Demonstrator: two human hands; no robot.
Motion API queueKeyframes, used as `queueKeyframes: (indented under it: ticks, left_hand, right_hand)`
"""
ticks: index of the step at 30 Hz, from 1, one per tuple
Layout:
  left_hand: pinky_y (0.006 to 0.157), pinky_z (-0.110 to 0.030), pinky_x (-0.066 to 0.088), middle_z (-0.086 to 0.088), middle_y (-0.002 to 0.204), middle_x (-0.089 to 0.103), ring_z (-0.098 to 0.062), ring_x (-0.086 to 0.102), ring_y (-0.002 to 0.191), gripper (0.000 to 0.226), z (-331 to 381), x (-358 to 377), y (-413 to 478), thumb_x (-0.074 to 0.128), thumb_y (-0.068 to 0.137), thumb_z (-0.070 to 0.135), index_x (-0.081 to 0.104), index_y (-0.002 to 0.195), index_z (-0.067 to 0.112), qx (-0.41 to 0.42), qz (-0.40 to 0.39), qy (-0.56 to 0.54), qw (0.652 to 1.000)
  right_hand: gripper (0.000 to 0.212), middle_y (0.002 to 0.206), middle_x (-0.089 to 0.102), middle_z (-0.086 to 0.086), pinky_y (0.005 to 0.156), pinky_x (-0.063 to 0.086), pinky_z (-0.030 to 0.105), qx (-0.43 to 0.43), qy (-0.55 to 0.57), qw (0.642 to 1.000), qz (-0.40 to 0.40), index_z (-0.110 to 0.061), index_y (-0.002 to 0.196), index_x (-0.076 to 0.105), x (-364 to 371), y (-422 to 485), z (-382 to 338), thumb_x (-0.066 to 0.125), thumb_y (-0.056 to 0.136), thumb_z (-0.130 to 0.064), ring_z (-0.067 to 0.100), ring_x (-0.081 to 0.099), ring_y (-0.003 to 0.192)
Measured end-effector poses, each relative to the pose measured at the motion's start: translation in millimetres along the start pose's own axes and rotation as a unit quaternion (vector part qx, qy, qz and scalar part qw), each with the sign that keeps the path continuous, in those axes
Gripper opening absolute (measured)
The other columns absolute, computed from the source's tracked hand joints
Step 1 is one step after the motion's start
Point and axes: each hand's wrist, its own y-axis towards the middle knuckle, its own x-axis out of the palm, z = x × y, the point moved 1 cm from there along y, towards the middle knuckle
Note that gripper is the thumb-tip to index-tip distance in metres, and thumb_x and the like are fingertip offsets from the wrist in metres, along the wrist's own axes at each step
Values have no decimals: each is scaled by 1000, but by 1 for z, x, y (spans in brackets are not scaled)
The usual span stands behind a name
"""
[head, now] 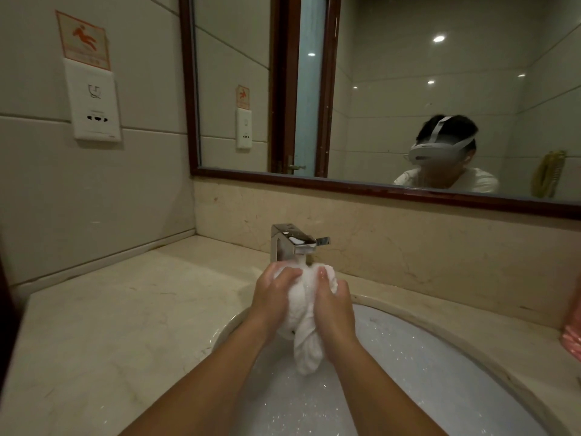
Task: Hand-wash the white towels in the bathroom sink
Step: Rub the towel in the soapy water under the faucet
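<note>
Both hands squeeze one bunched white towel under the faucet spout.

The left hand (pixel 273 289) and the right hand (pixel 334 302) are closed around the white towel (pixel 303 313), fingers curled into the cloth from either side. The towel is held above the sink (pixel 440 350), its upper end just below the faucet (pixel 294 242) where water appears to run onto it, its lower end hanging toward the foamy water in the basin. Only this one towel is in view. Probable risks: the wet, soapy cloth could slip from the grip and splash; a hard squeeze this high could throw water onto the countertop (pixel 119 313). The wall socket (pixel 94 100) sits well apart, up on the left.
</note>
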Motion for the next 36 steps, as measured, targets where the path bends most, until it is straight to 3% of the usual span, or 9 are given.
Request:
queueKeyframes:
  ticks: [4,9,15,19,22,26,29,33,36]
  left_hand:
    - [75,-32,57,-3,107,72,-20,72,96,34,-7,0,3,77,90,38,61,116,21,-1,-32,3,999]
    - [78,-30,58,-1,122,62,-19,68,106,59,-13,-4,3,76,92,39,39,137,28,-15,-79,38,996]
    - [77,-26,56,2,116,69,-11,69,102,43,-16,-10,10,76,92,39,56,127,24,32,-36,95,994]
    - [80,-32,57,3,113,70,-10,68,100,37,-17,-10,18,70,92,41,61,123,23,31,49,79,995]
    - [78,-34,60,1,96,79,-20,75,93,19,-15,-13,21,65,95,35,76,105,22,27,68,70,995]
    - [95,-43,59,-3,106,79,-24,74,101,36,-14,-16,20,61,95,53,78,107,23,-26,40,57,997]
    - [87,-39,60,-4,101,81,-23,77,97,70,-12,-14,15,66,72,74,78,112,17,-7,-52,54,997]
    - [93,-38,61,2,124,71,-17,72,110,91,-16,-8,7,89,61,63,54,136,23,11,-97,81,992]
    - [88,-38,62,2,125,66,-18,70,109,66,-18,-8,8,84,85,41,44,136,27,-12,-67,58,996]
  right_hand:
    - [30,92,55,-13,80,47,35,-29,-26,999,16,-35,118,47,0,0,-4,37,108,-61,18,59,92]
    - [32,96,59,-10,63,43,28,-43,-10,999,23,-30,121,46,-2,-4,-4,37,109,-58,5,56,83]
    - [37,104,65,1,64,44,30,-43,-4,999,29,-26,122,45,-2,-7,-10,41,108,-60,13,63,88]
    - [57,131,55,5,82,56,36,-50,-47,998,-8,-39,137,49,3,-8,-7,51,95,-76,23,62,109]
    - [83,133,44,-2,97,56,42,-92,-115,988,-47,-41,152,36,9,-14,-2,61,84,-82,25,57,122]
    - [57,123,65,0,80,57,36,-102,-81,991,-23,-34,142,34,8,-13,-2,56,99,-64,18,67,102]
    - [33,102,62,-5,65,47,29,-66,-40,997,7,-30,125,35,-2,-7,-6,51,107,-52,12,63,87]
    - [34,114,68,-4,87,55,38,-63,-13,998,22,-27,126,58,-4,-3,-8,47,108,-54,19,66,103]
    - [30,104,76,-6,93,61,48,-84,14,996,6,-31,113,72,-1,-4,-6,49,108,-50,17,73,99]
